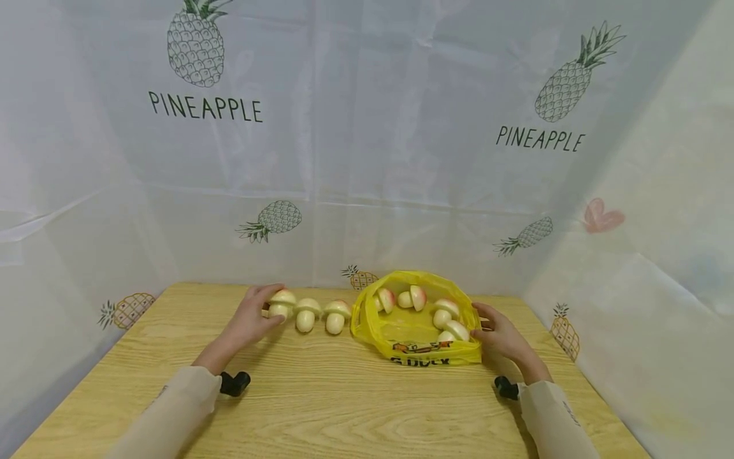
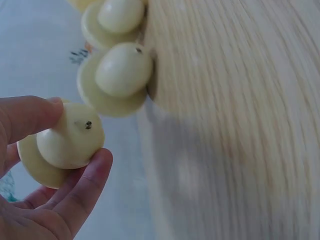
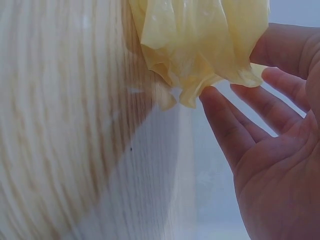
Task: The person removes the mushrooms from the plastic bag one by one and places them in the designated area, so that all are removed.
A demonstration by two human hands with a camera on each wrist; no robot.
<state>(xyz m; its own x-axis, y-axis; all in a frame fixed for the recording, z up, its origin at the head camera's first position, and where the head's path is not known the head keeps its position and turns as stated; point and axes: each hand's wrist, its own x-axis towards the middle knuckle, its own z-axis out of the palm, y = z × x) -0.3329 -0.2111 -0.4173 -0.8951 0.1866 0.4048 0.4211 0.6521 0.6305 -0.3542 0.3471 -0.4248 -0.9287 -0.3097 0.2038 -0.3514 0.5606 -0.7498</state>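
My left hand (image 1: 252, 317) holds a toy mushroom (image 2: 70, 135) between thumb and fingers; it has a pale rounded stem and a cream cap with a reddish top. Two similar mushrooms stand in a row to its right, a middle one (image 1: 307, 315) and one (image 1: 335, 317) beside the bag. The yellow plastic bag (image 1: 373, 335) lies with its mouth spread wide, and several mushrooms (image 1: 444, 312) show inside. At the bag's right edge, my right hand (image 1: 504, 335) grips the thin plastic, thumb on one side and fingers on the other.
Everything rests on a light wood-grain table (image 1: 344, 408). A pale curtain (image 1: 367, 159) printed with pineapples hangs right behind the table's far edge and along its sides. Black wrist mounts (image 1: 235, 384) jut from both sleeves.
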